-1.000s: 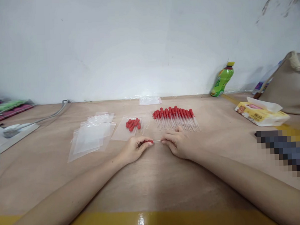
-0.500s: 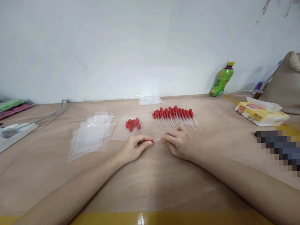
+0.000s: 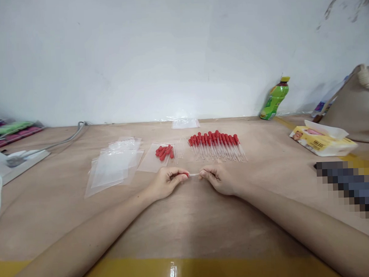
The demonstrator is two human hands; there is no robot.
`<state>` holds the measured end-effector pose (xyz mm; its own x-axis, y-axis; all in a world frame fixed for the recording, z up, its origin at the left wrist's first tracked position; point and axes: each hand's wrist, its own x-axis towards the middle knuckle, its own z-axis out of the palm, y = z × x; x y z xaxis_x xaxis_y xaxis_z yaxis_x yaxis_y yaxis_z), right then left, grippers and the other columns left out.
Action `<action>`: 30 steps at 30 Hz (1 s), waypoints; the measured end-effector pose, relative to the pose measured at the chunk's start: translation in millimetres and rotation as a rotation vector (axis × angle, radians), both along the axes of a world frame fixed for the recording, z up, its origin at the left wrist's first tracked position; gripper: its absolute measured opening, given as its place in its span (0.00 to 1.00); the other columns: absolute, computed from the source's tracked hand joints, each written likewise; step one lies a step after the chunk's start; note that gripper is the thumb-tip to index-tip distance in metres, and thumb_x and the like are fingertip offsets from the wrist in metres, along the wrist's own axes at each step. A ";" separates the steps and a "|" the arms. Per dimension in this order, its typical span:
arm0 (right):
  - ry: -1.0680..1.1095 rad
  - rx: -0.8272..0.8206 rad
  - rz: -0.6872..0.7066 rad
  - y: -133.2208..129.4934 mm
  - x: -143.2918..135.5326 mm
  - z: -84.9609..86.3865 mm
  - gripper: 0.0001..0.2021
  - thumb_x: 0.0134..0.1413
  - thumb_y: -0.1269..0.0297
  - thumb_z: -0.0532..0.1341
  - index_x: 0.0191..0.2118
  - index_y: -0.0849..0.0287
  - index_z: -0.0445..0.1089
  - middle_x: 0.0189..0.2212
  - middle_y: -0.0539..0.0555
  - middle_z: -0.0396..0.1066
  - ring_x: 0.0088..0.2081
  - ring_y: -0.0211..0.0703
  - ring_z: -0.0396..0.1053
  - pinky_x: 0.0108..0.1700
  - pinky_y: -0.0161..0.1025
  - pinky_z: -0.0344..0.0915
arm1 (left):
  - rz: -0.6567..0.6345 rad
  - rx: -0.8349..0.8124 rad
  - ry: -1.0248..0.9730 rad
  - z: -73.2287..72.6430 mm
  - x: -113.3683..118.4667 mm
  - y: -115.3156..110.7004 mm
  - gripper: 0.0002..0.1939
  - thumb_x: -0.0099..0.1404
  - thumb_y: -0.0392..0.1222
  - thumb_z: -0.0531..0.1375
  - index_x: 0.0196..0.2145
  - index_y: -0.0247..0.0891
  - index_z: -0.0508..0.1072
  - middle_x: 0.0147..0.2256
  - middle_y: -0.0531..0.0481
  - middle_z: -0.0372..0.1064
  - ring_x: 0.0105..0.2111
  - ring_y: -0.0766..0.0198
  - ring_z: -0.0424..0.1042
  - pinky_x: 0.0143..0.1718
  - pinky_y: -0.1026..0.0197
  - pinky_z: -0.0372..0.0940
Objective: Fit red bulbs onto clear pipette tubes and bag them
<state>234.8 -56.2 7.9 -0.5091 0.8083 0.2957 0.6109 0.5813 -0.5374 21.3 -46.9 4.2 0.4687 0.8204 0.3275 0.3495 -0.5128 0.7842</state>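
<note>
My left hand (image 3: 168, 183) pinches a red rubber bulb (image 3: 187, 175), with only its end showing past the fingers. A thin clear dropper tube (image 3: 194, 175) runs level from the bulb to my right hand (image 3: 222, 180), whose thumb and fingers are closed on its far end. Just beyond my right hand lies a row of droppers (image 3: 216, 140), red bulbs toward the wall and clear tips toward me. Several loose red bulbs (image 3: 164, 151) rest on a clear plastic bag (image 3: 149, 160) beyond my left hand, with some loose clear tubes (image 3: 180, 149) beside them.
Overlapping clear zip bags (image 3: 111, 167) lie at left, another bag (image 3: 185, 123) by the wall. Right: a green bottle (image 3: 275, 99), a tissue pack (image 3: 324, 141), a beige bag (image 3: 349, 104) and a pixelated dark object (image 3: 349, 185). A grey cable (image 3: 62, 141) crosses the far left.
My right hand's fingers have shifted their hold and curled in, with the thumb now at the tube's end. My left hand keeps its pinch on the bulb. The view has shifted slightly.
</note>
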 end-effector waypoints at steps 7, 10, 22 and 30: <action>-0.187 0.555 -0.092 -6.3 -1.1 4.7 0.15 0.60 0.64 0.49 0.26 0.58 0.69 0.23 0.49 0.69 0.22 0.33 0.56 0.33 0.39 0.43 | 0.044 -0.001 0.021 2.5 0.1 -2.6 0.12 0.59 0.43 0.56 0.34 0.32 0.74 0.23 0.51 0.69 0.22 0.69 0.65 0.24 0.68 0.61; -0.196 0.675 -0.116 -10.5 -3.7 5.2 0.17 0.60 0.65 0.49 0.23 0.59 0.67 0.20 0.48 0.67 0.22 0.32 0.54 0.33 0.39 0.41 | 0.060 0.027 0.048 0.5 -1.1 -0.5 0.11 0.59 0.43 0.57 0.34 0.33 0.75 0.25 0.50 0.71 0.23 0.69 0.65 0.24 0.68 0.61; -0.013 0.725 -0.168 -9.6 -5.5 -4.4 0.10 0.58 0.68 0.52 0.28 0.59 0.68 0.25 0.49 0.71 0.25 0.33 0.62 0.34 0.39 0.43 | -0.021 0.041 0.034 2.0 4.5 -6.1 0.09 0.59 0.41 0.58 0.35 0.35 0.75 0.33 0.49 0.75 0.33 0.64 0.72 0.36 0.65 0.66; 0.056 0.437 -0.190 -9.1 -2.6 1.2 0.07 0.57 0.63 0.53 0.32 0.59 0.65 0.27 0.48 0.71 0.27 0.35 0.66 0.36 0.38 0.45 | 0.081 0.106 -0.032 -0.2 -2.7 9.5 0.10 0.59 0.42 0.58 0.36 0.35 0.74 0.35 0.47 0.73 0.35 0.63 0.71 0.38 0.62 0.65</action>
